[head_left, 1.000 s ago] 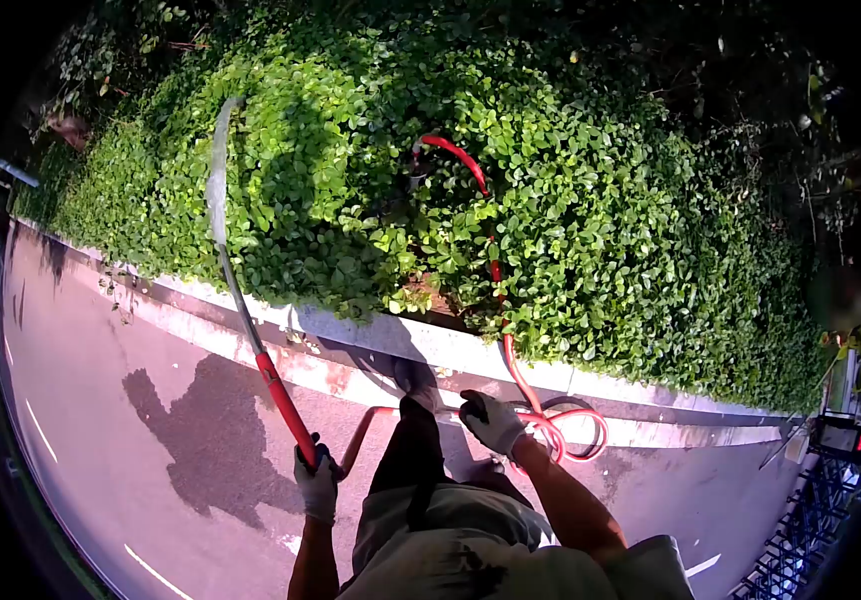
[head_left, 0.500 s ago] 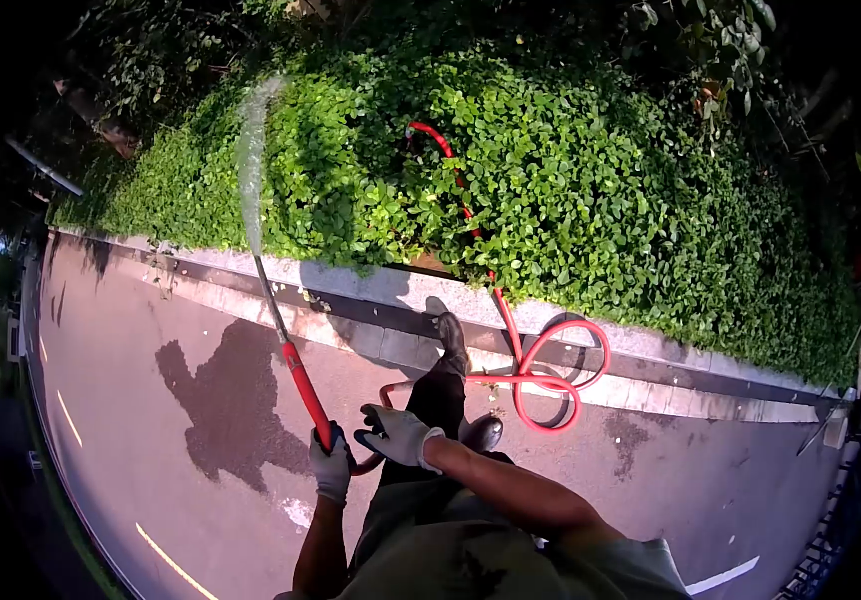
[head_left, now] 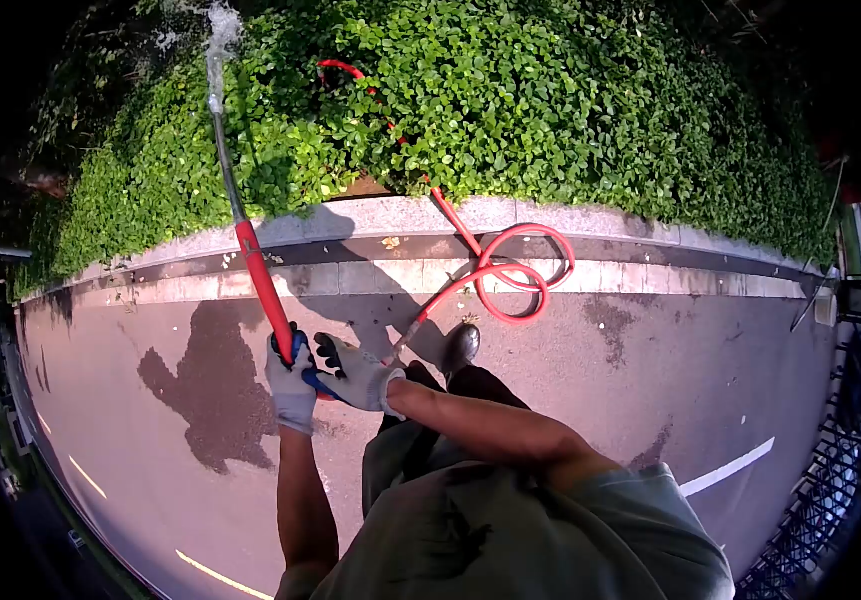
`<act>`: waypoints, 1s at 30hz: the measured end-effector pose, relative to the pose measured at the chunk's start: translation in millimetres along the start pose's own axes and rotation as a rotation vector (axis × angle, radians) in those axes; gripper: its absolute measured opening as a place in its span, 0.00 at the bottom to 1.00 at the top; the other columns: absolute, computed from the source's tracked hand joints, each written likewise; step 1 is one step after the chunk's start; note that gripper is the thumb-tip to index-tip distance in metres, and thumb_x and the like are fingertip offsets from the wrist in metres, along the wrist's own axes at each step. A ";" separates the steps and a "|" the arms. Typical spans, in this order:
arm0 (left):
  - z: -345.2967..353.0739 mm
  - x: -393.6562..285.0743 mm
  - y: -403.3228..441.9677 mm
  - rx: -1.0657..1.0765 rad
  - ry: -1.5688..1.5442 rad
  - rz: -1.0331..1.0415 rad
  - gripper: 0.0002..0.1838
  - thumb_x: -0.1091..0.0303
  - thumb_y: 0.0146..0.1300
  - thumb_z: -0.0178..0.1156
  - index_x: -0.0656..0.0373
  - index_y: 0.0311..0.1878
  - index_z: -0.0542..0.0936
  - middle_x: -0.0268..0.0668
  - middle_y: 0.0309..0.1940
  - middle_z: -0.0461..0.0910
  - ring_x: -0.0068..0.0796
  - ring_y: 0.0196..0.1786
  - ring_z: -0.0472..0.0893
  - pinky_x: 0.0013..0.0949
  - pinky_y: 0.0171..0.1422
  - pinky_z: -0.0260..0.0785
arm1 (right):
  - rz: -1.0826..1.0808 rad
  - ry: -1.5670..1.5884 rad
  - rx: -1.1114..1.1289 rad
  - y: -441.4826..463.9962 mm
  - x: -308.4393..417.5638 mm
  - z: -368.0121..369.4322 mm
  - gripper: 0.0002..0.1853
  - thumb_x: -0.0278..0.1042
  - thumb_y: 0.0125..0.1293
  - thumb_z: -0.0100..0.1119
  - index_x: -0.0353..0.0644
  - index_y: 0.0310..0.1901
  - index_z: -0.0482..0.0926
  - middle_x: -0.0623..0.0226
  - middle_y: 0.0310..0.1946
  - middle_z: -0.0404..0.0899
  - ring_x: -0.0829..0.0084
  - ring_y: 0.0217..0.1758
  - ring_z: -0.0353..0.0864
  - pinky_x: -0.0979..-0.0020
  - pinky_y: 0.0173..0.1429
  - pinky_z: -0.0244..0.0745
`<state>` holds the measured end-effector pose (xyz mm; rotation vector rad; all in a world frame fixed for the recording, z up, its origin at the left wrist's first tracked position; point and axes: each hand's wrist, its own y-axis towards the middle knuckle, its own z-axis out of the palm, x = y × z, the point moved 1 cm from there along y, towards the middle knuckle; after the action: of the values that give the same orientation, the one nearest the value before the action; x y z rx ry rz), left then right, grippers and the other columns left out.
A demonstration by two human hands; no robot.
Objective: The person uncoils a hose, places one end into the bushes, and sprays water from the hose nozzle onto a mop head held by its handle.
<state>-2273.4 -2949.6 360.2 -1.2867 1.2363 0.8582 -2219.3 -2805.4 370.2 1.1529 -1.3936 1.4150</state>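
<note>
My gloved left hand (head_left: pixel 291 380) is wrapped round the red hose (head_left: pixel 265 285), whose front end points up and away to the left. Water (head_left: pixel 218 60) leaves its tip over the green shrubs (head_left: pixel 510 100). My gloved right hand (head_left: pixel 352 374) is right beside my left hand, at the rear of the held section, with its fingers apart and partly curled. Whether its fingertips touch the hose is hard to see. Behind my hands the hose runs to a loop on the kerb and on into the shrubs.
A pale stone kerb (head_left: pixel 400 215) runs along the shrubs. The grey pavement (head_left: pixel 570 400) has a dark wet patch (head_left: pixel 212 385) at the left and a white line at the right. My dark shoe (head_left: pixel 461 347) is near the hose loop. A dark metal fence (head_left: pixel 830 450) stands far right.
My right hand has come left to my left hand. The view has shifted, so the shrubs and kerb sit higher. The hose's front end reaches farther up, and its loop lies farther left in view.
</note>
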 end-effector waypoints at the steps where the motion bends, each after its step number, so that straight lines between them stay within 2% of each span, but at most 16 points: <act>1: 21.6 0.2 0.8 0.098 -0.016 0.023 0.16 0.75 0.69 0.55 0.60 0.60 0.73 0.27 0.34 0.75 0.14 0.35 0.73 0.20 0.39 0.68 | 0.040 0.068 0.017 -8.5 27.6 -20.6 0.33 0.45 0.64 0.62 0.36 0.65 0.64 0.44 0.52 0.78 0.48 0.57 0.78 0.59 0.62 0.73; 3: 38.4 13.2 1.2 0.107 0.324 0.261 0.19 0.71 0.67 0.60 0.61 0.60 0.72 0.27 0.33 0.74 0.14 0.35 0.72 0.22 0.39 0.68 | -0.028 -0.026 -0.182 -3.3 4.4 -10.5 0.26 0.44 0.65 0.62 0.38 0.59 0.71 0.47 0.46 0.81 0.52 0.50 0.81 0.59 0.55 0.74; 5: 69.3 -8.7 -15.7 0.235 0.325 0.026 0.23 0.70 0.64 0.61 0.63 0.61 0.69 0.31 0.33 0.74 0.20 0.37 0.75 0.28 0.46 0.72 | 0.030 0.226 -0.286 -17.3 -17.9 -13.1 0.20 0.43 0.65 0.61 0.37 0.52 0.76 0.49 0.44 0.82 0.55 0.47 0.82 0.61 0.53 0.75; 7: 104.7 -27.4 -45.2 0.249 0.480 0.192 0.18 0.70 0.65 0.61 0.62 0.55 0.70 0.27 0.32 0.74 0.20 0.36 0.75 0.25 0.45 0.71 | 0.104 0.462 -0.459 -44.2 -52.5 -18.2 0.19 0.47 0.66 0.61 0.36 0.45 0.78 0.61 0.30 0.82 0.71 0.35 0.79 0.68 0.43 0.75; 9: 126.7 -26.1 -72.7 0.369 0.109 0.240 0.20 0.66 0.66 0.63 0.62 0.57 0.70 0.25 0.30 0.72 0.21 0.33 0.75 0.25 0.42 0.71 | 0.186 0.385 -0.553 -89.6 -20.9 -39.5 0.18 0.46 0.68 0.60 0.35 0.43 0.79 0.66 0.26 0.79 0.78 0.31 0.76 0.70 0.37 0.73; 12: 140.0 -14.6 -100.2 0.753 -0.175 -0.188 0.47 0.76 0.63 0.61 0.59 0.79 0.43 0.34 0.47 0.68 0.25 0.48 0.72 0.29 0.57 0.69 | 0.165 0.461 -0.664 -128.9 -43.7 -52.0 0.16 0.44 0.70 0.57 0.35 0.41 0.79 0.68 0.26 0.78 0.79 0.28 0.75 0.71 0.34 0.71; 13: 141.0 -7.2 -111.2 0.866 0.218 0.177 0.52 0.75 0.61 0.66 0.59 0.79 0.41 0.38 0.56 0.69 0.28 0.55 0.72 0.32 0.63 0.67 | 0.169 0.544 -0.690 -145.5 -30.0 -61.3 0.15 0.43 0.71 0.56 0.36 0.42 0.79 0.70 0.26 0.78 0.79 0.28 0.74 0.72 0.33 0.71; 14: 152.2 -12.0 -122.0 0.867 0.193 0.245 0.56 0.77 0.57 0.68 0.58 0.79 0.37 0.43 0.64 0.65 0.32 0.60 0.70 0.34 0.67 0.64 | 0.151 0.527 -0.723 -159.7 -27.1 -68.4 0.15 0.42 0.71 0.55 0.36 0.42 0.79 0.71 0.26 0.77 0.80 0.28 0.74 0.72 0.33 0.71; 18: 189.9 -26.4 -167.1 0.827 0.344 0.245 0.51 0.74 0.54 0.68 0.64 0.77 0.49 0.53 0.70 0.63 0.42 0.69 0.69 0.40 0.70 0.65 | 0.027 0.589 -0.835 -204.3 -58.4 -91.3 0.13 0.39 0.73 0.52 0.38 0.47 0.78 0.72 0.29 0.78 0.80 0.30 0.74 0.73 0.35 0.72; 22: 248.6 -31.3 -227.2 0.777 0.361 0.462 0.47 0.70 0.47 0.72 0.65 0.70 0.59 0.51 0.61 0.70 0.50 0.61 0.76 0.44 0.64 0.69 | -0.008 0.656 -0.879 -270.1 -88.2 -139.2 0.15 0.43 0.75 0.52 0.39 0.46 0.77 0.71 0.30 0.79 0.80 0.31 0.76 0.73 0.38 0.75; 23: 263.8 -31.7 -243.6 0.792 0.430 0.611 0.49 0.74 0.47 0.72 0.62 0.72 0.56 0.48 0.61 0.71 0.45 0.58 0.78 0.43 0.61 0.73 | -0.020 0.688 -0.864 -291.1 -96.8 -154.4 0.15 0.44 0.76 0.51 0.39 0.45 0.77 0.71 0.29 0.79 0.79 0.31 0.77 0.72 0.38 0.76; 25: 299.2 15.3 -273.5 0.871 0.091 0.250 0.52 0.79 0.48 0.72 0.57 0.73 0.51 0.46 0.61 0.70 0.38 0.56 0.80 0.40 0.59 0.75 | -0.004 0.823 -0.898 -340.5 -92.4 -191.3 0.16 0.46 0.76 0.50 0.39 0.46 0.78 0.70 0.29 0.79 0.78 0.30 0.78 0.72 0.36 0.76; 26: 317.4 15.1 -289.0 0.902 0.108 0.262 0.53 0.82 0.48 0.71 0.54 0.73 0.48 0.45 0.60 0.70 0.33 0.57 0.79 0.38 0.58 0.77 | -0.015 0.758 -0.928 -367.5 -92.4 -207.8 0.19 0.47 0.76 0.50 0.37 0.46 0.78 0.70 0.28 0.78 0.78 0.28 0.77 0.73 0.34 0.75; 27: 332.4 29.5 -299.8 0.890 0.123 0.171 0.52 0.79 0.48 0.73 0.54 0.73 0.50 0.45 0.59 0.71 0.34 0.56 0.79 0.38 0.57 0.77 | -0.031 0.687 -0.963 -392.1 -92.0 -228.1 0.21 0.49 0.76 0.50 0.35 0.47 0.78 0.69 0.27 0.78 0.77 0.27 0.77 0.74 0.32 0.74; 29: 365.0 12.2 -320.1 1.022 0.395 0.349 0.50 0.79 0.47 0.74 0.55 0.72 0.54 0.45 0.57 0.73 0.34 0.57 0.79 0.38 0.59 0.76 | -0.034 0.644 -0.946 -435.0 -88.2 -264.0 0.23 0.51 0.75 0.50 0.34 0.46 0.78 0.70 0.25 0.76 0.78 0.26 0.75 0.73 0.32 0.73; 30: 382.7 18.7 -328.1 1.066 0.423 0.354 0.42 0.66 0.46 0.78 0.59 0.64 0.67 0.44 0.51 0.76 0.37 0.53 0.79 0.39 0.58 0.75 | -0.110 0.766 -0.939 -457.0 -77.0 -279.6 0.23 0.52 0.76 0.49 0.34 0.45 0.78 0.71 0.24 0.75 0.79 0.25 0.74 0.73 0.32 0.73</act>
<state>-1884.7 -2628.1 361.8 -0.3737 1.9140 0.0482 -1775.1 -2499.7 417.2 0.0458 -1.1529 0.7829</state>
